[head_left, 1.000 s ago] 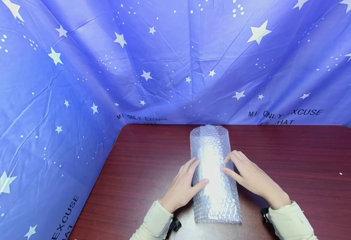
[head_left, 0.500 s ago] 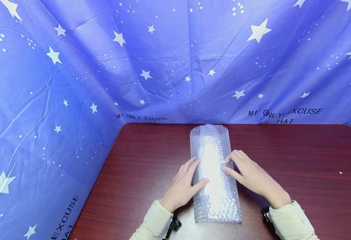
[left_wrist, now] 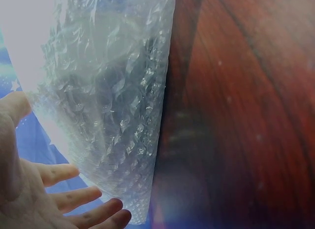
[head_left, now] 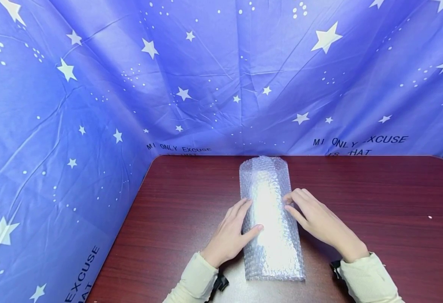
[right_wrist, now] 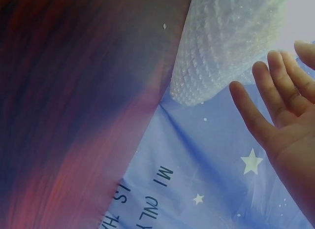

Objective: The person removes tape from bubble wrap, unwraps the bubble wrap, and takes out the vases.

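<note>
A long bubble wrap bundle (head_left: 274,252) lies lengthwise on the dark red wooden table, with strong glare along its middle. My left hand (head_left: 228,235) rests on its left side, fingers mostly extended and thumb on the top surface. From the right, my right hand (head_left: 321,221) has its thumb and fingertips at the opposite edge. In the left wrist view, spread fingers of the left hand (left_wrist: 49,189) touch the wrap (left_wrist: 113,101). The right wrist view has the right hand (right_wrist: 290,111) with loosely extended fingers beside the wrap (right_wrist: 216,51). Whatever the wrap may contain is not discernible.
The table (head_left: 388,198) meets a blue curtain (head_left: 213,75) with white stars and black lettering at its back and left. A tiny white speck (head_left: 429,217) lies on the right part of the table. Black straps (head_left: 221,283) sit at both wrists.
My right thumb has drawn back slightly to the right, toward the bundle's edge. The left hand and the bubble wrap stay in place.
</note>
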The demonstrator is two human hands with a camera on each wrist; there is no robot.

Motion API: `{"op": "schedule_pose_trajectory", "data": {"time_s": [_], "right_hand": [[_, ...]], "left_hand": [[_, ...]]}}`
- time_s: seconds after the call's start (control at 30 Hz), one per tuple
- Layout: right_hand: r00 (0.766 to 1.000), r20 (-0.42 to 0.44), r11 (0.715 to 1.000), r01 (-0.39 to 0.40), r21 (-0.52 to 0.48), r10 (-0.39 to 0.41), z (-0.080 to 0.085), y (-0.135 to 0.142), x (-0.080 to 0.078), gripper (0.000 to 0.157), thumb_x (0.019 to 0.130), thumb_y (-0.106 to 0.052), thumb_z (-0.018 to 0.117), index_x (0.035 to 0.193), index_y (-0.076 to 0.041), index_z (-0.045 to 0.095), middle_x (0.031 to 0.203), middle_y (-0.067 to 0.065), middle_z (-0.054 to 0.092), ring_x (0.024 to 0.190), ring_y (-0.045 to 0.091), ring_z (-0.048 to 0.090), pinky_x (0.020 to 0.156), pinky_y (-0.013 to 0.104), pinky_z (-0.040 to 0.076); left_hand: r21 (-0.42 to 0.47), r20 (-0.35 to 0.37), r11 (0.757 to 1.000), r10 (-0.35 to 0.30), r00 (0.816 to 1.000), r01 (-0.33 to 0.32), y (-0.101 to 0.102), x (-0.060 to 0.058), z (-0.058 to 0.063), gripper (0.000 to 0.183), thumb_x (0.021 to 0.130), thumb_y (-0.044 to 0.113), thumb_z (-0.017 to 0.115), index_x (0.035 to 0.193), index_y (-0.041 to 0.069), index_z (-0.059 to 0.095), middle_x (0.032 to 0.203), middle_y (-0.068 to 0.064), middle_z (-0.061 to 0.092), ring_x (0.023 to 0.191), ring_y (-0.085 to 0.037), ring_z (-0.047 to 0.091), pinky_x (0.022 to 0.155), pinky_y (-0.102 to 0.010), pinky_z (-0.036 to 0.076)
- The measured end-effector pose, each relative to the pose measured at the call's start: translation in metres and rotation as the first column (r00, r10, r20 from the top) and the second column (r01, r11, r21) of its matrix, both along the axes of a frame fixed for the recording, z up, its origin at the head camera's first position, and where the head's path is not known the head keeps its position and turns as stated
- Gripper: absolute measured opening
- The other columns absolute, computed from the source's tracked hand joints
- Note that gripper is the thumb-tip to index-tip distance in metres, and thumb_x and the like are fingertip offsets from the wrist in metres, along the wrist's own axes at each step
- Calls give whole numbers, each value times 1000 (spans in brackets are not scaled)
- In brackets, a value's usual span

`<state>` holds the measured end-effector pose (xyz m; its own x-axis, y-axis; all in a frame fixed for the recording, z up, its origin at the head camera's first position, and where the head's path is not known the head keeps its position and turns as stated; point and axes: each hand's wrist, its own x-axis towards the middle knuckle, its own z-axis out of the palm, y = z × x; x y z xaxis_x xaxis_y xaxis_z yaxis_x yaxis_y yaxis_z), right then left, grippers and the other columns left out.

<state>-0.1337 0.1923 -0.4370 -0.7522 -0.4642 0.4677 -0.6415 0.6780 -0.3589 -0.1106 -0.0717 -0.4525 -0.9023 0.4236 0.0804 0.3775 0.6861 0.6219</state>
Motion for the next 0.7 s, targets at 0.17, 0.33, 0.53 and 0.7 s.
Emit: {"op": "schedule_pose_trajectory", "data": {"time_s": [0.17,0.33,0.53,0.7], "right_hand": [[1000,-23,1000,-15,-6,14,1,1,-1,18,89,-2,69,98,-16,60,95,-11,53,93,9,50,82,22,39],[999,-47,1000,-14,-9,14,2,1,-1,20,87,-2,71,95,-16,59,98,-8,53,95,8,50,84,22,39],[998,-60,1000,-8,-5,8,4,2,0,22,85,-1,73,93,-15,57,97,-7,54,96,10,52,84,23,40],[999,-35,1000,14,-15,-14,6,4,2,22,86,-3,73,94,-17,59,93,-11,57,92,8,54,82,22,42]], "left_hand": [[0,3,1000,0,1000,0,0,0,0,75,97,66,40,158,24,25,162,-2,27,148,-23,29,115,-52,34],[2,-2,1000,-2,1000,2,0,0,-1,75,97,65,41,158,24,26,162,-1,27,148,-24,29,115,-52,33],[9,-10,1000,-3,1000,3,0,1,0,74,98,64,42,157,22,27,162,-2,28,148,-24,29,115,-53,33],[11,0,1000,-3,1000,3,0,0,0,75,97,65,41,158,23,26,162,-2,27,148,-24,28,116,-53,32]]}}
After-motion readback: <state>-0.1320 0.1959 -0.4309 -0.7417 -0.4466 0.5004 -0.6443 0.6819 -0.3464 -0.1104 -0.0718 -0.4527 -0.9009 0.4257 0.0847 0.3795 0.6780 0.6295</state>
